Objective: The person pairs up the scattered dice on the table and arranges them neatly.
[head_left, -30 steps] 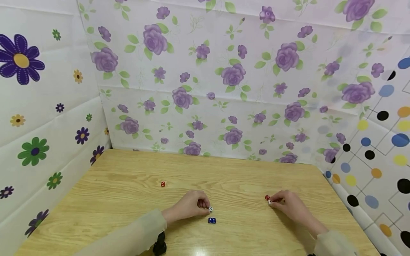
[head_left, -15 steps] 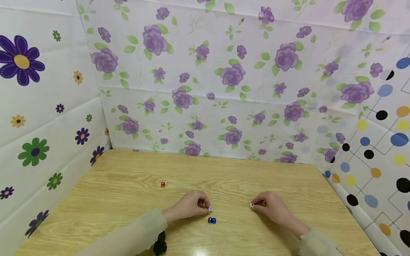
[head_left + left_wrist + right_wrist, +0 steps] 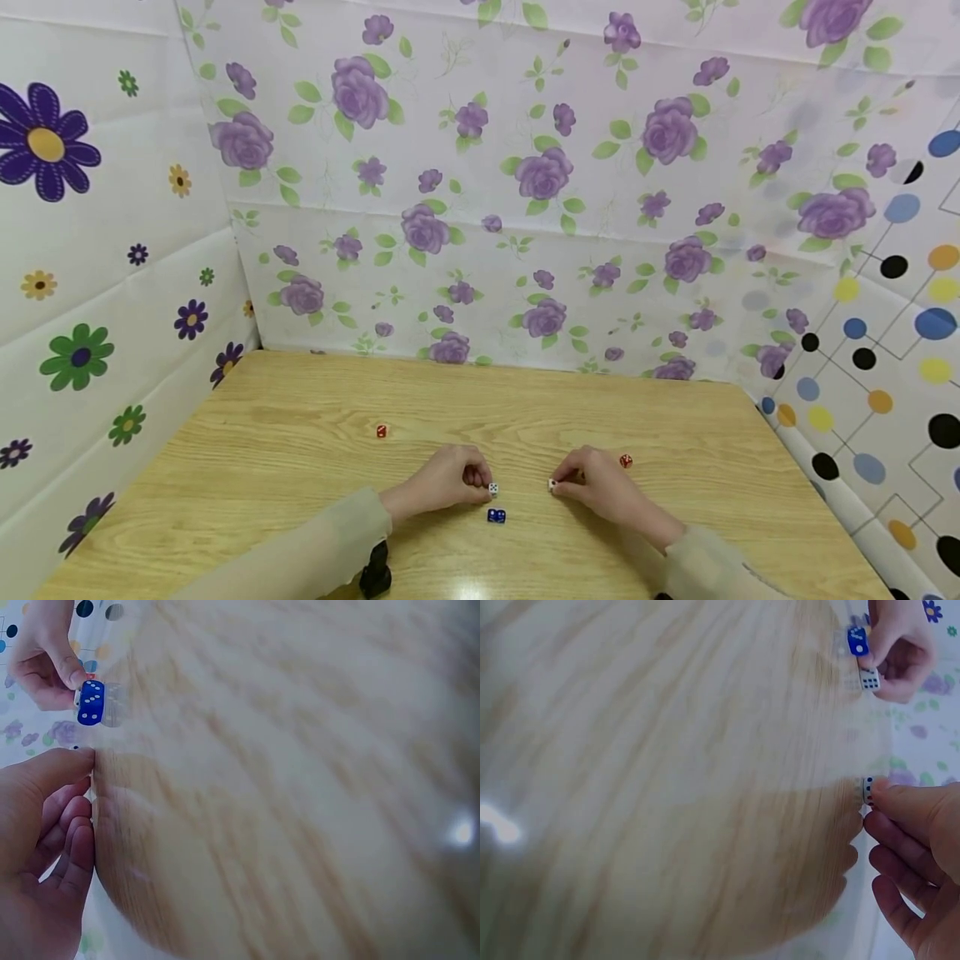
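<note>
At the middle of the table, my left hand [image 3: 450,479] pinches a white die [image 3: 492,489] between thumb and finger. To its right, my right hand [image 3: 606,489] grips a second white die [image 3: 552,485] by the fingertips, low over the wood. A short gap separates the two white dice. In the right wrist view this second white die [image 3: 868,790] shows dark pips beside the thumb. Two blue dice [image 3: 497,517] sit side by side just in front of the left hand's die. From the left wrist, the blue dice [image 3: 91,703] overlap the right hand's fingertips.
One red die [image 3: 382,431] lies farther back on the left of the wooden table [image 3: 315,400]. Another red die [image 3: 626,461] rests just behind the right hand. A black object [image 3: 375,573] shows under the left sleeve. Flower-printed cloth [image 3: 480,208] closes off the table's back.
My right hand has slid left, carrying its white die away from the right-hand red die toward the left hand's die. The left hand has stayed in place.
</note>
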Available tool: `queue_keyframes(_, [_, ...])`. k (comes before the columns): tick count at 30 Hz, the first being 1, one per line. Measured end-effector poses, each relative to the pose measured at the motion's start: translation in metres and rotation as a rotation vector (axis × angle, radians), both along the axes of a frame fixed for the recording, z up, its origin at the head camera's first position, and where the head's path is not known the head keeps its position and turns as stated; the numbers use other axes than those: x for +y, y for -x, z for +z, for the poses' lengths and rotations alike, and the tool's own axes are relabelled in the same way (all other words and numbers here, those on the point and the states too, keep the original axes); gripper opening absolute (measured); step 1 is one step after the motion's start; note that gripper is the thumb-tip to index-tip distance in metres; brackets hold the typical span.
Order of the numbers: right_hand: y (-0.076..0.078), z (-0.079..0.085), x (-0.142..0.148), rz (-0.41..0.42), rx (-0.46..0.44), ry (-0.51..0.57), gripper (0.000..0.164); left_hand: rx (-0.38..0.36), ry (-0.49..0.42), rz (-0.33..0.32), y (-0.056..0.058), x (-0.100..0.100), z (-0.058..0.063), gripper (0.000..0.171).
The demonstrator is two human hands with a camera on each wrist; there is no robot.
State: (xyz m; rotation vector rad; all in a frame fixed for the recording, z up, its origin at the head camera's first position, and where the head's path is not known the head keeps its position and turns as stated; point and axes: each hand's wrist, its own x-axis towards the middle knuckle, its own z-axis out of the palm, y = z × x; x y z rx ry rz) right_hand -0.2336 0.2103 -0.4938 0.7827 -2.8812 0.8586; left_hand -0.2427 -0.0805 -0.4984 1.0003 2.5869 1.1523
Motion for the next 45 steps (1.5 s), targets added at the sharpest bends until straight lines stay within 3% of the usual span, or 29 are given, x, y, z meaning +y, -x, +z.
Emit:
queue_keyframes(12, [0.001,-0.001,-0.019,0.045,-0.021,0.008,0.004,0.002,0.005,0.007,0.0,0.002,-0.002,0.01])
queue_keyframes(29, [0.005,-0.001,-0.042,0.191,0.078,-0.043,0.009,0.002,0.008,0.013,0.001,0.002,-0.001,0.009])
queue_keyframes(45, [0.003,-0.001,-0.056,0.216,0.046,-0.035,0.009,0.022,0.01,0.006,0.002,0.002,0.0,0.009])
